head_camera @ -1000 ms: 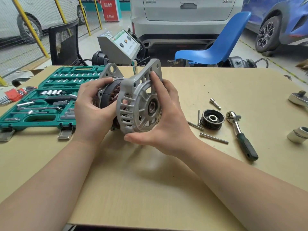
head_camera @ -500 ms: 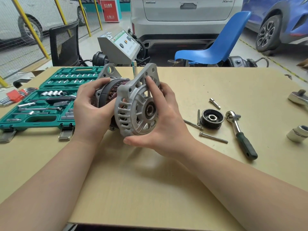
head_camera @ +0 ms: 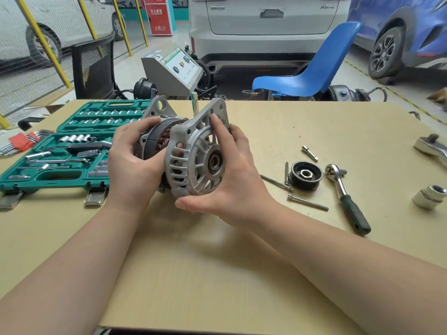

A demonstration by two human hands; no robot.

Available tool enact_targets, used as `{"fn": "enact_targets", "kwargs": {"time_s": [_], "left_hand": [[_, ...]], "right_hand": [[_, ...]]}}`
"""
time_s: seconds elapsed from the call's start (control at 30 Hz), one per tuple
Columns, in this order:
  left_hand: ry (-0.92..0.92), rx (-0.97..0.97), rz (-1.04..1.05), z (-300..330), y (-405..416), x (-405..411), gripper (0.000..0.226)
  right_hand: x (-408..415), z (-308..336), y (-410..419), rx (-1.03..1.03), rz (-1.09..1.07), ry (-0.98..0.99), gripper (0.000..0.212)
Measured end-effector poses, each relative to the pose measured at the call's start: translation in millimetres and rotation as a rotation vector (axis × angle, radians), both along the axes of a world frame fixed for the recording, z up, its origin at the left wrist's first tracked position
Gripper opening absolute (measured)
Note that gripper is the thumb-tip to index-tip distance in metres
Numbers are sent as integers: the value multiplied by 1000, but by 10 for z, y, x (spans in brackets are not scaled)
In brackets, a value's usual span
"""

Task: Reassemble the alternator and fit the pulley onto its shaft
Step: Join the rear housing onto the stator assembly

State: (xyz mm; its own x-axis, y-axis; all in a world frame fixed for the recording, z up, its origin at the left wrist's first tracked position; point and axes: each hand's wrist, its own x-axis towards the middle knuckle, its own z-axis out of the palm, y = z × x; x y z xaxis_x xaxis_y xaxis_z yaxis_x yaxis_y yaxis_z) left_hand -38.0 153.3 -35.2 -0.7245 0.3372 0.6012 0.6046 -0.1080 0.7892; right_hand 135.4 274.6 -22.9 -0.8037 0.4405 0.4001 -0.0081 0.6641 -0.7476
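I hold the alternator above the table at centre. My left hand point(head_camera: 131, 165) grips the rear body point(head_camera: 154, 139), whose dark stator ring and copper windings show. My right hand point(head_camera: 232, 180) grips the silver front housing point(head_camera: 193, 163), fingers over its top edge and thumb under its lower rim. The housing sits against the stator with its bearing hole facing me. The black grooved pulley point(head_camera: 306, 175) lies flat on the table to the right, with a nut in its centre. Three long bolts point(head_camera: 307, 202) lie around it.
An open green socket set point(head_camera: 63, 151) fills the table's left side, with hex keys point(head_camera: 19, 141) beyond it. A ratchet wrench point(head_camera: 346, 194) lies right of the pulley. A large socket point(head_camera: 429, 197) and a second ratchet head point(head_camera: 433, 147) sit near the right edge.
Both hands have lowered the alternator slightly and turned it. The front housing has closed in on the stator, and its bearing hole faces me more squarely.
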Motion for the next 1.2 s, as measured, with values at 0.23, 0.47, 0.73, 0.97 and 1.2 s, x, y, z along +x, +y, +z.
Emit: {"fn": "enact_targets", "kwargs": {"time_s": [0.23,0.47,0.73,0.97,1.2], "left_hand": [[-77,-9,-14,54,-23,112,23],[-76,-37,22,75,-11,231,45],[-488,276,-223,40,-42,53,34],[-500,211,-384,35,3,-22,48],[-624,142,-562,64,42,-108,45]], "right_hand": [[-26,-28,17,19,-15,18,139],[11,-88,104,104,16,17,140],[-224,-49,79,130,74,-20,141],[-285,-162,187,108,85,12,152],[-333,-265,230,0,139,125,148]]}}
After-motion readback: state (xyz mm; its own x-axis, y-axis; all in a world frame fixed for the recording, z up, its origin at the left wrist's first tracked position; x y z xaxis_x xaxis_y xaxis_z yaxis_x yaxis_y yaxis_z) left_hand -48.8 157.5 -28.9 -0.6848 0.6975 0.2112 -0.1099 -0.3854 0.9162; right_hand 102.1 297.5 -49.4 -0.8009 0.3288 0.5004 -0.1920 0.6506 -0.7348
